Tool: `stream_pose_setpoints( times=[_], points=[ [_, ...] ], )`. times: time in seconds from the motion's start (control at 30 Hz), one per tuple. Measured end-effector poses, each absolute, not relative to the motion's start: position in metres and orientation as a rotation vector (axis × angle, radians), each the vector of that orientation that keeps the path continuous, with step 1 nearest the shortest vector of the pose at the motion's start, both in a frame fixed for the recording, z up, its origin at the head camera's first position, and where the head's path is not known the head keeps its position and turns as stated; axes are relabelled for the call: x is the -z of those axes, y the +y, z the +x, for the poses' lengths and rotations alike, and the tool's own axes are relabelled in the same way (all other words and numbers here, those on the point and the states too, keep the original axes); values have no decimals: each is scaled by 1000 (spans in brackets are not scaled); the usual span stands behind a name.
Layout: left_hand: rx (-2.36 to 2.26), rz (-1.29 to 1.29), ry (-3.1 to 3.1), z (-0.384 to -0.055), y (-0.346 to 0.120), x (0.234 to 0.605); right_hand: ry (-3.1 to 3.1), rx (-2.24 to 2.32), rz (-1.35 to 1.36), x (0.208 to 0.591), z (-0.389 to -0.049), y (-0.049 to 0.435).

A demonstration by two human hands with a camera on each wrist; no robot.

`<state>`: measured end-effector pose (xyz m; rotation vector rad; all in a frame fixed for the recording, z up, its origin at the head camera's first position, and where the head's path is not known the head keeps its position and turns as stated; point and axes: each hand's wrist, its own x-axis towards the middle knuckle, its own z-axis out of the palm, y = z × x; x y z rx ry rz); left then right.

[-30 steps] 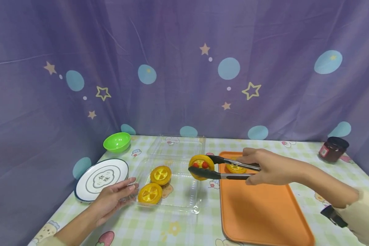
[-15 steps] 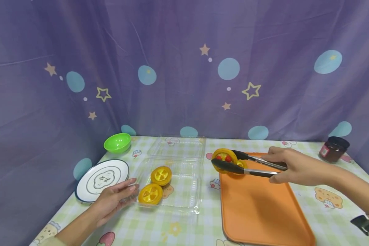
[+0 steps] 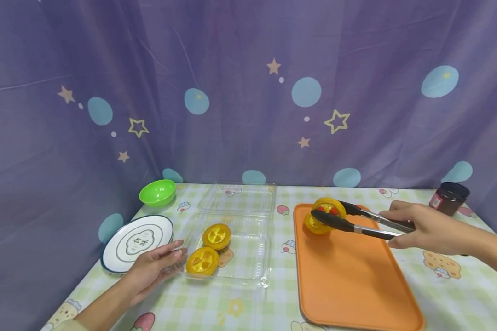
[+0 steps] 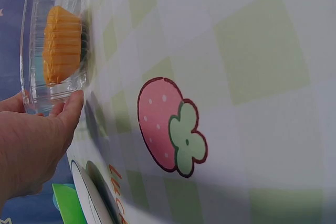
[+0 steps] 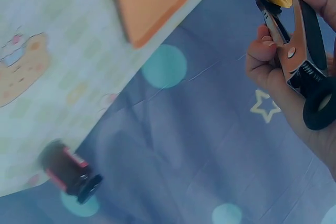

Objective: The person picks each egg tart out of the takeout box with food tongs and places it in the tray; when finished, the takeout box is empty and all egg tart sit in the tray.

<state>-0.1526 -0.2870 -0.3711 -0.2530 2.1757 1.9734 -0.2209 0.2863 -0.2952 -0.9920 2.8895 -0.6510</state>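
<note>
My right hand (image 3: pixel 422 227) grips metal tongs (image 3: pixel 366 214) with black tips. Between the tips is a yellow tart (image 3: pixel 329 203) with red pieces on it, tilted upright over the far left of an orange tray (image 3: pixel 352 280). It overlaps another yellow tart (image 3: pixel 314 226) lying there. In the right wrist view, fingers wrap the tongs (image 5: pixel 294 51) near their spring. My left hand (image 3: pixel 147 271) touches the near left corner of a clear plastic container (image 3: pixel 248 274) with its fingers extended. Inside that container are two yellow tarts, one farther back (image 3: pixel 216 236) and one nearer (image 3: pixel 202 260).
A white plate (image 3: pixel 120 248) with a dark rim lies left of the container, with a green bowl (image 3: pixel 158 193) behind it. The container's lid (image 3: pixel 240 197) lies folded back. A dark jar (image 3: pixel 449 197) stands at the back right. Curtains close off the table's back and sides.
My right hand has moved right, carrying the tart in the tongs from above the container to over the tray's far left corner. My left hand has stayed at the container.
</note>
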Motion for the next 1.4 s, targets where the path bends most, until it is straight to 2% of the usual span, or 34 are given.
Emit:
stream_pose_setpoints(
  times=[0.57,1.2,1.4],
  points=[
    [-1986,-241,2172,-153,-288,371,2926,667,-901,329,-222,329],
    [-1957,-261,2177,-153,-288,372,2754,820,-954,353,-228,328],
    [-1961,-259,2174,-152,-288,372,2801,761,-862,352,-228,328]
  ],
)
